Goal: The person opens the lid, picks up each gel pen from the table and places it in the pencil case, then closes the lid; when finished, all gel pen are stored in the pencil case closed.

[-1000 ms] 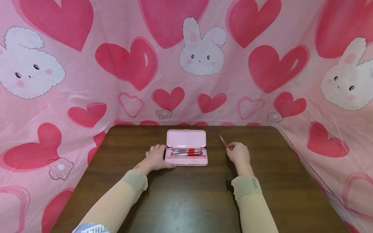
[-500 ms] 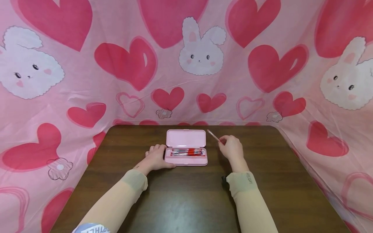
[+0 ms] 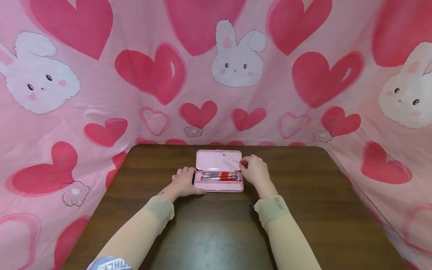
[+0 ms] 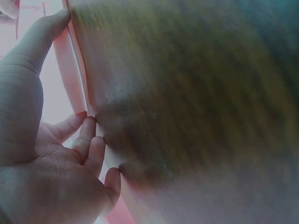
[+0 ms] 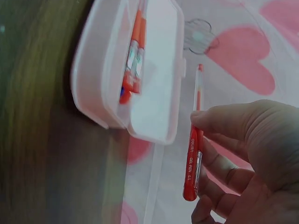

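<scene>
A pink pencil case (image 3: 219, 186) lies on the table with its lid (image 3: 209, 162) raised toward the back. Several red-and-clear pens (image 3: 221, 175) lie along its rear compartment. My left hand (image 3: 183, 183) holds the case's left end, thumb at the front edge and fingers at the back; the left wrist view shows fingertips at the tabletop. Between thumb and fingers, my right hand (image 5: 261, 149) pinches a red gel pen (image 5: 192, 161) with a clear cap, just right of the case. From the head view, the pen overlaps the lid, capped end pointing left and back.
The dark wooden table (image 3: 209, 228) reaches back to a pink fabric backdrop (image 3: 162, 123) printed with hearts and rabbits. A dark object (image 3: 251, 207) shows at the right wrist.
My right hand has carried the pen leftward, from right of the case to over its lid. The left hand keeps its place on the case. The head view has shifted slightly.
</scene>
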A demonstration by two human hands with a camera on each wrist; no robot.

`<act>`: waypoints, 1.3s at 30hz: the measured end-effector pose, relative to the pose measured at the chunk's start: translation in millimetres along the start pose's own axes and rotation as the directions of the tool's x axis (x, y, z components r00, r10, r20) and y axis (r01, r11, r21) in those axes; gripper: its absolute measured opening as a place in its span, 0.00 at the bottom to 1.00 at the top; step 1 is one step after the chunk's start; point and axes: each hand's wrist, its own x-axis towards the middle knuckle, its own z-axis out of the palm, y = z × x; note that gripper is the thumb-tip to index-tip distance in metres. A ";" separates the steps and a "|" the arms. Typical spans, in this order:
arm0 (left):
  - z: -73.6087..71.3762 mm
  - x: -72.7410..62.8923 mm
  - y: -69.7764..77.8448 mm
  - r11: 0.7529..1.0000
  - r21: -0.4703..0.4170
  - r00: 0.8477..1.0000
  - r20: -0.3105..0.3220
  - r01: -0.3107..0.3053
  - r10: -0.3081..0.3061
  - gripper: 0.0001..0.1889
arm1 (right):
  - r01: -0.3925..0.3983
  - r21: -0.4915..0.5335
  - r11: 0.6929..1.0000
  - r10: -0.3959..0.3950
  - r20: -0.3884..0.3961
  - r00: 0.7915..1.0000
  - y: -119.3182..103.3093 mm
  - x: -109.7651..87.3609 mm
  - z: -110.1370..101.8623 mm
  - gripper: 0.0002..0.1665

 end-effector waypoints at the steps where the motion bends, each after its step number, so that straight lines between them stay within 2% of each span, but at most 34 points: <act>1: 0.6 0.3 0.8 1.000 0.001 1.000 0.000 -0.001 0.001 0.54 | 0.006 -0.002 1.000 -0.006 0.012 1.000 -1.7 0.1 1.2 0.13; 16: 0.4 -0.3 2.3 1.000 -0.009 1.000 0.001 0.001 -0.001 0.54 | 0.119 -0.068 0.991 -0.109 0.131 0.985 -25.7 0.2 23.8 0.12; 24: 1.1 -1.0 2.2 1.000 -0.005 1.000 0.001 0.005 -0.005 0.54 | 0.176 -0.086 0.981 -0.163 0.141 0.976 -31.6 -1.8 32.2 0.09; 33: 1.3 -0.8 2.5 1.000 0.002 1.000 -0.003 -0.005 0.005 0.53 | 0.171 -0.051 0.984 -0.157 0.203 0.966 -34.3 -6.4 38.2 0.10; 39: 1.3 -0.8 2.8 1.000 0.001 1.000 -0.005 -0.002 0.002 0.54 | 0.204 -0.054 0.977 -0.188 0.221 0.957 -34.3 -8.2 41.3 0.08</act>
